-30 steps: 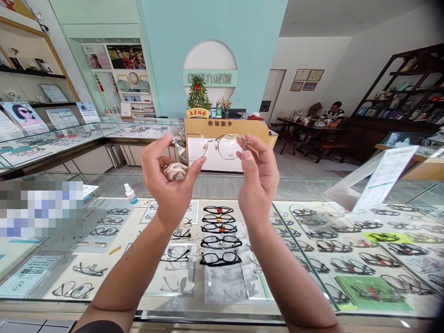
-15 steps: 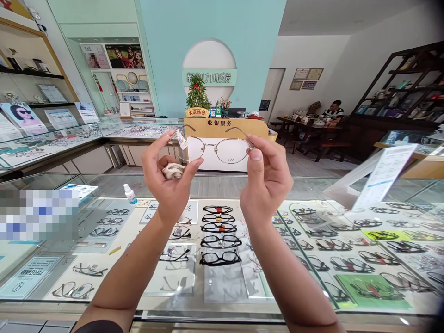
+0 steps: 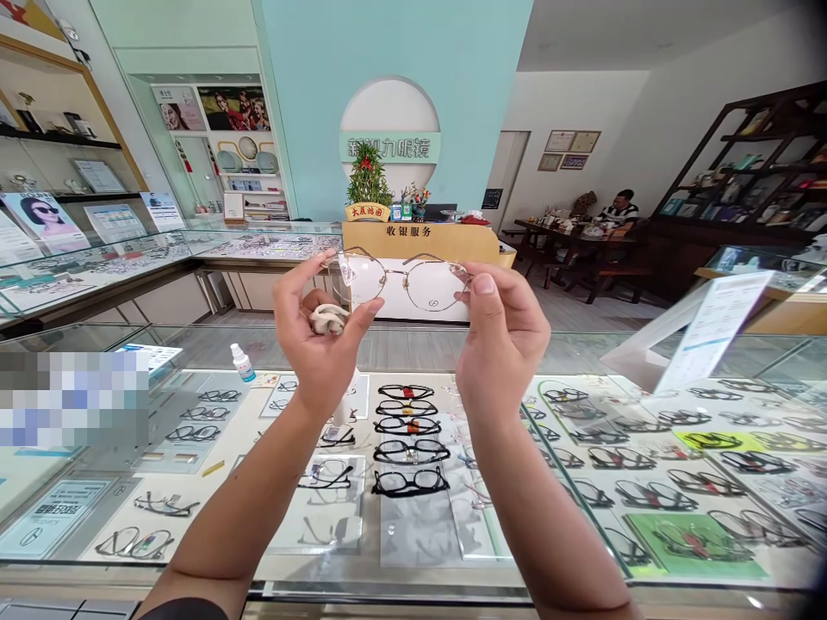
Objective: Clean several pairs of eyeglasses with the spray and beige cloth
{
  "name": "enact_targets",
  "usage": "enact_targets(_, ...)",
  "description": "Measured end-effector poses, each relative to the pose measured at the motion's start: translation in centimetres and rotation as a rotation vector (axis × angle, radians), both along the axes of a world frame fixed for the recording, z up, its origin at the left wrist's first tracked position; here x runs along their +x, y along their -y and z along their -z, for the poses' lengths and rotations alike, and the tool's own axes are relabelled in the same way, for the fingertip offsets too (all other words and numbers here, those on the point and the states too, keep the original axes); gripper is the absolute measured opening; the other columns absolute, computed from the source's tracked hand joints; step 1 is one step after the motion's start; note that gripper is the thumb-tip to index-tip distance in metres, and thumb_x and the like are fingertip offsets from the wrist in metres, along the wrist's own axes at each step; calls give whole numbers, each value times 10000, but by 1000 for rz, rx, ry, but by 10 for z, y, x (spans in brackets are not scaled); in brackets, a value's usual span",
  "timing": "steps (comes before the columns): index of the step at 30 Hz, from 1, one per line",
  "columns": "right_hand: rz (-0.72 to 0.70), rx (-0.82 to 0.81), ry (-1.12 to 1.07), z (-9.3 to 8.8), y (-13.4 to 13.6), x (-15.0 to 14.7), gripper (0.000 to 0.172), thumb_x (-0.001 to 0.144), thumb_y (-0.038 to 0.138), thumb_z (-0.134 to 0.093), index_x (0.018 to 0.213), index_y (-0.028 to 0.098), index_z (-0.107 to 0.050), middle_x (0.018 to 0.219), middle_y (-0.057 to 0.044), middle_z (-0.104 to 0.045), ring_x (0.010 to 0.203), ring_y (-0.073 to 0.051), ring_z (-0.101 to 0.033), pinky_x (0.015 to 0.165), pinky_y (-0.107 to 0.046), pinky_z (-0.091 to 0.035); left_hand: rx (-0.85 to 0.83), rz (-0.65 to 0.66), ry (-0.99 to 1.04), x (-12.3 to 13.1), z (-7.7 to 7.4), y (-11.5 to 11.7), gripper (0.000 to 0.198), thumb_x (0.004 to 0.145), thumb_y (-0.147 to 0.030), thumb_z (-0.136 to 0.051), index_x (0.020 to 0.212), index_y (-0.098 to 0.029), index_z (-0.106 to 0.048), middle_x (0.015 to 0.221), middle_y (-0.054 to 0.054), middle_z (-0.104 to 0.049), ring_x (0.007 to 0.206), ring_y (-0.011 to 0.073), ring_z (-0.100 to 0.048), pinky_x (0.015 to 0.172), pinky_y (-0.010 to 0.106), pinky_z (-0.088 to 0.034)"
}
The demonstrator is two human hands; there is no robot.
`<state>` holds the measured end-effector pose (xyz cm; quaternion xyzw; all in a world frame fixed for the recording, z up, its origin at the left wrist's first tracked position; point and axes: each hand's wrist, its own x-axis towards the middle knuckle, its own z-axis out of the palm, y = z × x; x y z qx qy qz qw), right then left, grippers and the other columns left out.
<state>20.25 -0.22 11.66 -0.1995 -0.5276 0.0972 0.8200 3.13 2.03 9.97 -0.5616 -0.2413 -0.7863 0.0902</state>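
Compared with half a second ago, the gold-toned wire glasses [image 3: 395, 273] have shifted slightly to the right and a touch lower, both hands moving with them, and the dark temple tips now sit lower, just above the rims rather than rising well over them. The glasses are held up level in the air above the glass counter [image 3: 362, 573], lenses spread between the hands. Both forearms reach forward and up, palms turned inward. The left hand [image 3: 320, 336] grasps the left side of the frame, its index finger stretched to the outer end and its thumb at the lower rim, while the other fingers curl around a crumpled, soft off-white cloth [image 3: 329, 319]. The right hand [image 3: 500, 336] pinches the right outer end between thumb and index finger, fingertips showing through the clear lens. The lenses are rounded and transparent, joined by a thin metal bridge; a small white tag [image 3: 347, 269] shows at the left lens. Below, a column of thick black frames [image 3: 412, 448] lies in the counter, with a white bottle [image 3: 243, 362] off to the left.
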Motion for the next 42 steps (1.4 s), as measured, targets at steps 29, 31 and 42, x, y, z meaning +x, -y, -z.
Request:
enact_targets(29, -216, -117, -3, -1, 3, 3, 163, 1109, 421, -688, 1211, 319, -763, 1149, -47, -815, 1124, -234, -838, 1015, -428, -647, -125, 181, -30, 1, 1, -1, 710, 876, -595, -975, 1452, -327, -659, 1469, 121, -747, 1334, 313, -757, 1038, 445, -674)
enact_targets(31, -190, -133, -24, -3, 3, 2, 152, 1096, 419, -707, 1189, 315, -768, 1156, -45, -817, 1156, -233, -819, 1051, -428, -640, -148, 224, -12, 1, 0, 0, 731, 852, -579, -1001, 1440, -313, -656, 1447, 126, -770, 1320, 308, -773, 1041, 444, -677)
enact_targets(42, -226, -279, -55, -1, -4, 6, 198, 1031, 489, -768, 1127, 319, -796, 1127, -38, -796, 1100, -217, -762, 1039, -414, -632, -213, 363, 72, 4, -4, 6, 748, 810, -640, -1018, 1329, -302, -598, 1231, 88, -846, 1090, 248, -842, 821, 370, -683)
